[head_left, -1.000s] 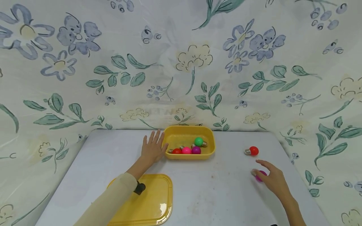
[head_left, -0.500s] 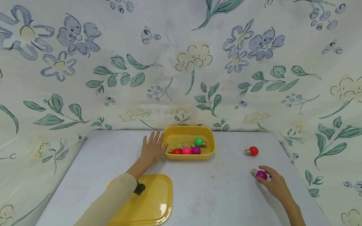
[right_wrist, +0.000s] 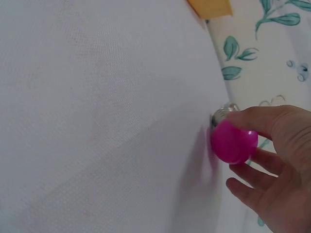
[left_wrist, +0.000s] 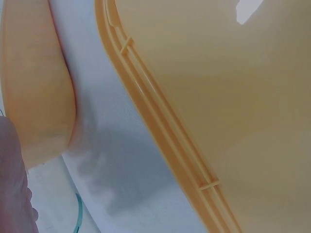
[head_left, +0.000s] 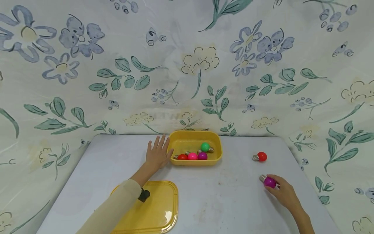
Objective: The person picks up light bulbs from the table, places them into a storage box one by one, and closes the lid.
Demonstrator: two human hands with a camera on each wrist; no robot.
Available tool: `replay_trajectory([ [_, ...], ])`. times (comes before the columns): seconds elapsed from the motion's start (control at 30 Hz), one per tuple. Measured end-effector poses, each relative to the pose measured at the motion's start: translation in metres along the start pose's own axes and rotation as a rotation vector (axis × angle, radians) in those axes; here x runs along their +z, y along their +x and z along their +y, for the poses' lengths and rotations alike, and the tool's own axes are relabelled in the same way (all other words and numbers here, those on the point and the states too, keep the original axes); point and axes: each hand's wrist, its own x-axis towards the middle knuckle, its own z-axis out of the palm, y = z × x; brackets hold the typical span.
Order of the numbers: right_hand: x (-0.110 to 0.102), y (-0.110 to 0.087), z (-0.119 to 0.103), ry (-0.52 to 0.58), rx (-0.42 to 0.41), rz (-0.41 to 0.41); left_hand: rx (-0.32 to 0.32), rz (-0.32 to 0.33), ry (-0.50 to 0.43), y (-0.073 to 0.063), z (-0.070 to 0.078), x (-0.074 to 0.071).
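Observation:
On the right side of the table, my right hand (head_left: 283, 192) pinches a purple light bulb (head_left: 270, 182) between thumb and fingers. The right wrist view shows the same bulb (right_wrist: 234, 142) by its round globe, thumb and fingers on either side, with the metal screw base pointing away. My left hand (head_left: 157, 156) lies with fingers stretched out against the left end of a yellow plastic container (head_left: 195, 162). Inside that container are a green bulb (head_left: 205, 147), a red bulb (head_left: 182, 157), a pink bulb (head_left: 193, 156) and another purple bulb (head_left: 203, 156).
A second red bulb (head_left: 262, 156) lies on the white table (head_left: 222, 208) beyond my right hand. Under my left forearm is a flat yellow lid (head_left: 159, 211), partly hidden by the sleeve (head_left: 117, 201). A floral cloth (head_left: 181, 81) hangs behind the table.
The fingers of my right hand have come down around the purple bulb's globe and closed on it. My left hand and the container stay where they were.

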Motion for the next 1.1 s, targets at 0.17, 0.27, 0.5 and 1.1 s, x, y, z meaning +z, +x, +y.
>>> replay_trajectory([
  [0.17,0.001,-0.001,0.003,-0.011,-0.024,0.021,0.002,-0.003,0.005,0.000,0.000,-0.001],
  [0.27,0.002,-0.001,0.003,-0.015,-0.026,0.023,0.004,-0.002,0.007,0.000,0.000,-0.001],
  [0.5,0.001,-0.001,0.000,-0.018,-0.030,0.019,0.001,-0.001,0.002,-0.001,0.001,-0.001],
  [1.1,0.001,-0.001,-0.023,0.038,-0.161,0.094,0.005,0.016,0.004,0.001,-0.001,0.003],
])
